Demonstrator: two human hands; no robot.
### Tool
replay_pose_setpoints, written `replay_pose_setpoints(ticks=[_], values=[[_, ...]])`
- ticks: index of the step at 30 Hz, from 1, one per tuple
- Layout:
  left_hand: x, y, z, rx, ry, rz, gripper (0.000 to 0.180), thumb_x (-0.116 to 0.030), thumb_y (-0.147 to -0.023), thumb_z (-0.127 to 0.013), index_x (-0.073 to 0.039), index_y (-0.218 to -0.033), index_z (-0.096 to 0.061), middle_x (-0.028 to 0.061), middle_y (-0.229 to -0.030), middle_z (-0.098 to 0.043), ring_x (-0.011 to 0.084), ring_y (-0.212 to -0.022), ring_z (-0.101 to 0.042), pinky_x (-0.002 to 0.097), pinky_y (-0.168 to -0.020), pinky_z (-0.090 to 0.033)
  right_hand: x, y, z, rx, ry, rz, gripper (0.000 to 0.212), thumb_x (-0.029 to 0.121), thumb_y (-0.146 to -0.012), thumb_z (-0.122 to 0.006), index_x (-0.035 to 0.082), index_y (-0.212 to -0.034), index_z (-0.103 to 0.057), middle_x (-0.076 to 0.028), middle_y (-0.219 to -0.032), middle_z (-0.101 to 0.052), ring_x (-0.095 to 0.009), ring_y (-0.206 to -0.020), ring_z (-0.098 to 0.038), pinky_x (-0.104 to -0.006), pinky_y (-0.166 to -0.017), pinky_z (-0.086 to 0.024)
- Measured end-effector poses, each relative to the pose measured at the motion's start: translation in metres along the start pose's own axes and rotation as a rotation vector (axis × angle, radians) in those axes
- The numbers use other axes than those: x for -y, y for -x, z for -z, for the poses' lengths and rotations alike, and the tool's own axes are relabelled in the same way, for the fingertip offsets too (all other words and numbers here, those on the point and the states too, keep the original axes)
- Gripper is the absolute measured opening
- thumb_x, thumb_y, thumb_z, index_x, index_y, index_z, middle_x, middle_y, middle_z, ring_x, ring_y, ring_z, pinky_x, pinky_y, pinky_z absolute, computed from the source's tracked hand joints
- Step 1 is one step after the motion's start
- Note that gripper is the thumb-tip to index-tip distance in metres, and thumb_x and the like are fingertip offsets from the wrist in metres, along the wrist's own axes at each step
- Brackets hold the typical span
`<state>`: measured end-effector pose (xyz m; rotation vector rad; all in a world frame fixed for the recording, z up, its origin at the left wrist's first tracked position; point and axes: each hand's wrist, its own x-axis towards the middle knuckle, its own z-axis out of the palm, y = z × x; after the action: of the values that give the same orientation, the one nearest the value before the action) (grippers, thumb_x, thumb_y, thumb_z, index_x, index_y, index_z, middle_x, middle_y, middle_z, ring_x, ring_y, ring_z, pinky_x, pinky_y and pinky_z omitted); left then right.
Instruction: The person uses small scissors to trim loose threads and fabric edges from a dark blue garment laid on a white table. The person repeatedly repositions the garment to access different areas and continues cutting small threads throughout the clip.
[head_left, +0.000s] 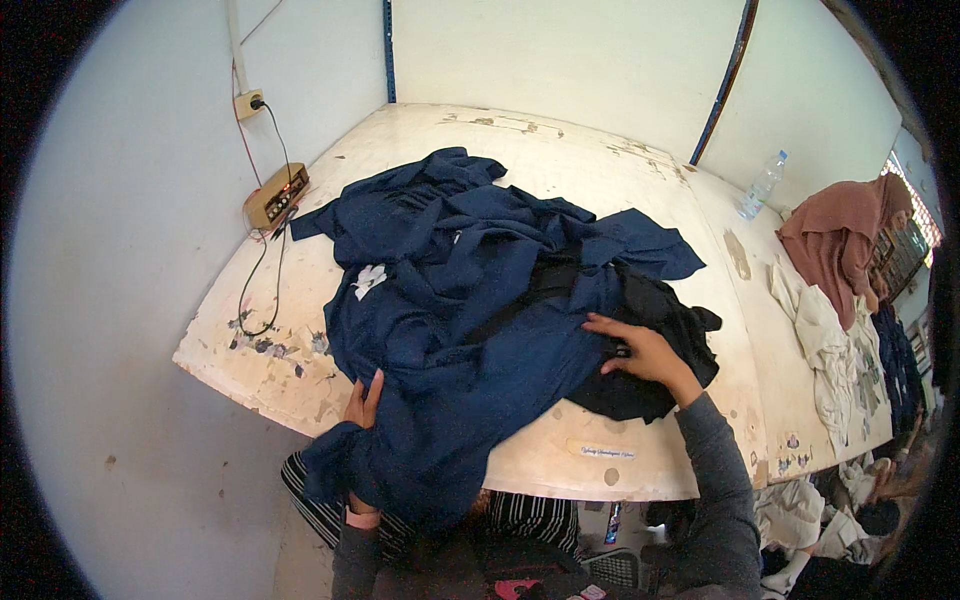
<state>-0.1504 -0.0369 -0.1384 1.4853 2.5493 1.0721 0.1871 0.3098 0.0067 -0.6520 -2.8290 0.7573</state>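
Observation:
A heap of navy blue cloth garments (450, 345) lies crumpled over the table and hangs past its front edge. My left hand (364, 403) is at the near left of the heap, partly covered by the cloth, with a fold of the navy garment between thumb and fingers. Over my left wrist the cloth drapes down. On the right, my right hand (645, 354) has its fingers spread, the index finger resting on the navy fabric's edge. Beneath that hand lies a black garment (670, 325). A small white patch (370, 281) shows among the navy folds.
A brown electrical box (277, 197) with cables stands at the table's left edge, near a wall socket (249, 104). Toward the back right is a plastic bottle (762, 186). Another person (845, 240) sits at the right beside pale cloth (825, 345). The worn white tabletop (640, 460) has peeling patches.

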Motion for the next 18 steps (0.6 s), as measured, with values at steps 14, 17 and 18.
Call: replay_pose_setpoints(ticks=[14,17,18], values=[[-0.018,-0.002,0.085,-0.203,0.803,0.317,0.067,-0.024,-0.101,-0.06,-0.009,-0.159,-0.031,0.0283,-0.154,-0.046,0.04,-0.137,-0.052,0.0475,-0.119,-0.039,-0.048,-0.031,0.095,-0.295,-0.243,-0.122,0.036,0.006,-0.088,-0.077,0.005,-0.124,-0.075,-0.01,-0.122,-0.076,-0.023,-0.112,-0.068,-0.0368,-0.101,-0.051],[-0.034,-0.015,0.125,-0.338,1.216,0.312,0.061,-0.021,-0.103,-0.056,-0.006,-0.157,-0.033,0.0268,-0.154,-0.046,0.0377,-0.138,-0.052,0.0469,-0.121,-0.037,-0.016,-0.079,0.046,-0.311,-0.483,-0.044,0.038,0.019,-0.089,-0.081,-0.003,-0.118,-0.074,-0.015,-0.115,-0.075,-0.027,-0.113,-0.068,-0.0369,-0.102,-0.051],[-0.038,-0.022,0.14,-0.39,1.347,0.284,0.059,-0.019,-0.104,-0.054,-0.005,-0.157,-0.033,0.0263,-0.154,-0.047,0.0369,-0.138,-0.052,0.0467,-0.122,-0.037,-0.005,-0.1,0.024,-0.352,-0.516,0.028,0.042,0.023,-0.088,-0.082,-0.006,-0.117,-0.074,-0.017,-0.113,-0.075,-0.028,-0.114,-0.068,-0.0371,-0.103,-0.051]])
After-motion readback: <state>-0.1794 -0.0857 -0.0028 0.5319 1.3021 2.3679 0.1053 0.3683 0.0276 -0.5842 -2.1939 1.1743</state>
